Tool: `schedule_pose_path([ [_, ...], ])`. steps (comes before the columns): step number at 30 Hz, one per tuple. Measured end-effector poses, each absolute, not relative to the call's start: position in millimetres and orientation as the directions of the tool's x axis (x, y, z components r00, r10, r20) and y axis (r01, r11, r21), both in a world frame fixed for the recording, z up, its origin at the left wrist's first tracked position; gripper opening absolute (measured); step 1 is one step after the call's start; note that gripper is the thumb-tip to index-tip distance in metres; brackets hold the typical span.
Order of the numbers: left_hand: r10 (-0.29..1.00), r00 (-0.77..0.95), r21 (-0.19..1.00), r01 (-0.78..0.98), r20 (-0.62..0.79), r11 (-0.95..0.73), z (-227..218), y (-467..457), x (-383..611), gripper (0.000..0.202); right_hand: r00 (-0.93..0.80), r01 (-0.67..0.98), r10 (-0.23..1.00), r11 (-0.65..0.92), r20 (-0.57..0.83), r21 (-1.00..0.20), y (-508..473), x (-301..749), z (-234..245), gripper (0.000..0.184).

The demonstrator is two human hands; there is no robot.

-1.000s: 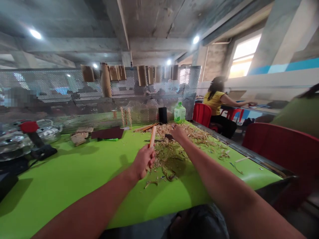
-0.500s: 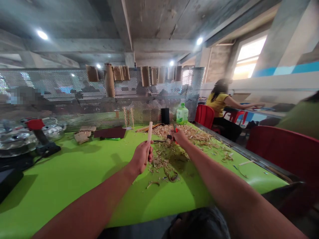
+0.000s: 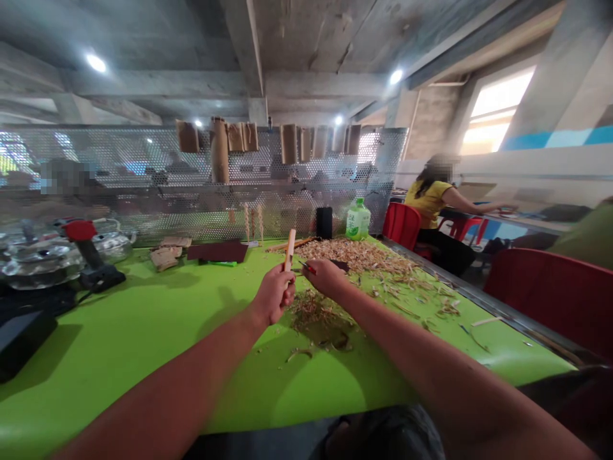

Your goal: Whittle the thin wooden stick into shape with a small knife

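**Your left hand (image 3: 274, 294) grips a pale wooden stick (image 3: 290, 249) upright; your right hand (image 3: 329, 277) pinches a red-handled knife (image 3: 308, 267).**

The stick is held above the bench (image 3: 143, 345), just beside the knife, over loose shavings (image 3: 316, 313), with a larger shavings heap (image 3: 354, 254) beyond. It shows no spiral yet, unlike the twisted wooden carvings (image 3: 253, 222) standing by the perforated metal screen (image 3: 143, 153).

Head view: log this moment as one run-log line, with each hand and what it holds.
left hand: wood stick | right hand: red-handled knife | below: wood shavings on green table
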State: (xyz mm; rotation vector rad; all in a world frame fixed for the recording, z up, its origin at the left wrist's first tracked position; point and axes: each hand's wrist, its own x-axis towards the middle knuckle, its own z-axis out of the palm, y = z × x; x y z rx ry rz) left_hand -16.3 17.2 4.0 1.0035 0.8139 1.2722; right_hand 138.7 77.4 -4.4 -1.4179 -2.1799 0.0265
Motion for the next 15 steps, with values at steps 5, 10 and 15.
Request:
schedule_pose_path([
  [5, 0.989, 0.126, 0.945, -0.325, 0.078, -0.033, -1.5, 22.3, -18.2, 0.022, -0.359, 0.873, 0.858, 0.448, 0.366, -0.193, 69.7, 136.4, -1.8, 0.031],
  [10, 0.979, 0.184, 0.953, -0.301, 0.084, -0.025, -2.7, 23.8, -18.5, 0.022, -0.393, 0.877, 0.846, 0.462, 0.359, -0.128, 63.0, 134.6, -0.3, 0.032],
  [15, 0.983, 0.172, 0.952, -0.307, 0.067, -0.011, -1.3, 22.0, -17.8, 0.024, -0.424, 0.863, 0.825, 0.493, 0.372, -0.110, 60.6, 132.0, -3.2, 0.035],
])
